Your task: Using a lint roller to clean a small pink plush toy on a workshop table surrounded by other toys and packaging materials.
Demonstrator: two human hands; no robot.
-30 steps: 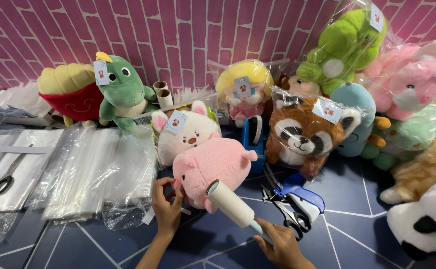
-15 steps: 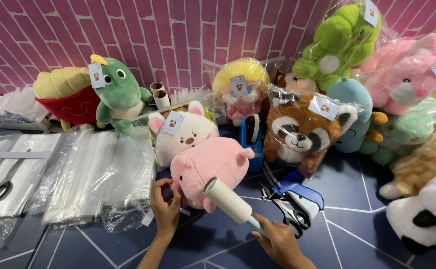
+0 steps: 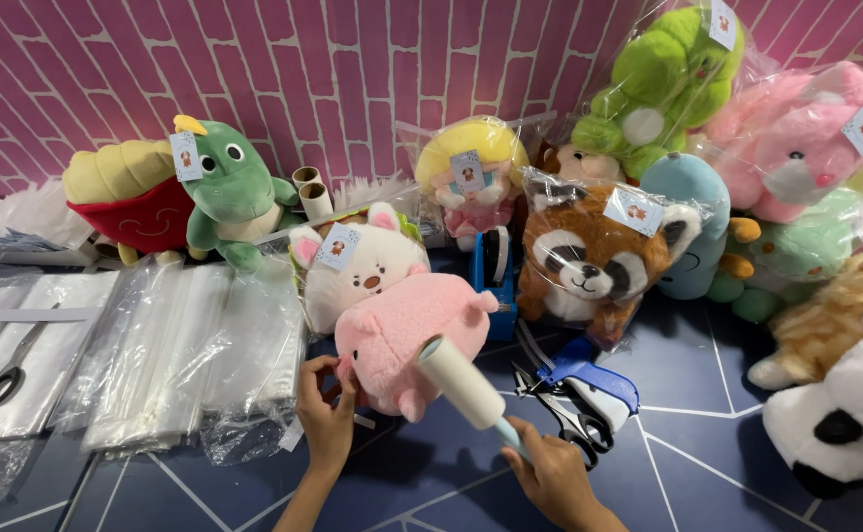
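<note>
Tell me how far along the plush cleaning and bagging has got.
Done: several toys, such as the raccoon plush and the green frog plush, sit sealed in clear bags. In hand: the left hand steadies the unbagged pink plush while the right hand holds a lint roller against it. Left: this plush and the green dinosaur are unbagged; empty bags wait alongside.

Just one view here, a head-worn camera looking forward and down over the dark blue counter point(image 3: 747, 433) with thin white lines. It faces a pink painted brick wall point(image 3: 353, 79) at the back, so you get the whole spread from close range. The person's own left hand point(image 3: 328, 419) and right hand point(image 3: 555, 478) poke in from the bottom edge, very near the lens. No second view to compare against.
</note>
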